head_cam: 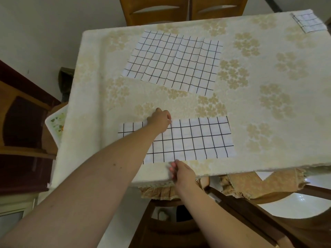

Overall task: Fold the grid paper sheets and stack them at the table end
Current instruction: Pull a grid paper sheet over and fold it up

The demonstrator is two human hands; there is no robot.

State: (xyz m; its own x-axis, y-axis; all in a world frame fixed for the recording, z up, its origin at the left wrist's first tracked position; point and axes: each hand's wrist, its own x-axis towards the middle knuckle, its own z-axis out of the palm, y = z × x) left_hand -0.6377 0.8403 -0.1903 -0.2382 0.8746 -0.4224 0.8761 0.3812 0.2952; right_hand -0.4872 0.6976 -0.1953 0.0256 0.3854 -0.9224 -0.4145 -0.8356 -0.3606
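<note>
Cream cloth with a pale flower pattern is covering the table point(268, 122), and three pieces of grid paper are lying on it. Nearest the person, along the near edge, a folded sheet point(193, 138) is sitting as a long rectangle. The left hand point(160, 120) is reaching across it and pinching its far edge, fingers curled in on the paper. The right hand point(182, 173) is resting at the sheet's near edge, fingertips touching the paper right where the table edge is dropping away; whether it is actually gripping, I cannot tell. Further in, toward the far left part of the table, an open sheet point(172, 61) is lying flat, creased and slightly rippled. At the far right corner a small folded piece point(309, 22) is sitting alone. Wooden chairs point(182, 9) are standing beyond the far edge.
</note>
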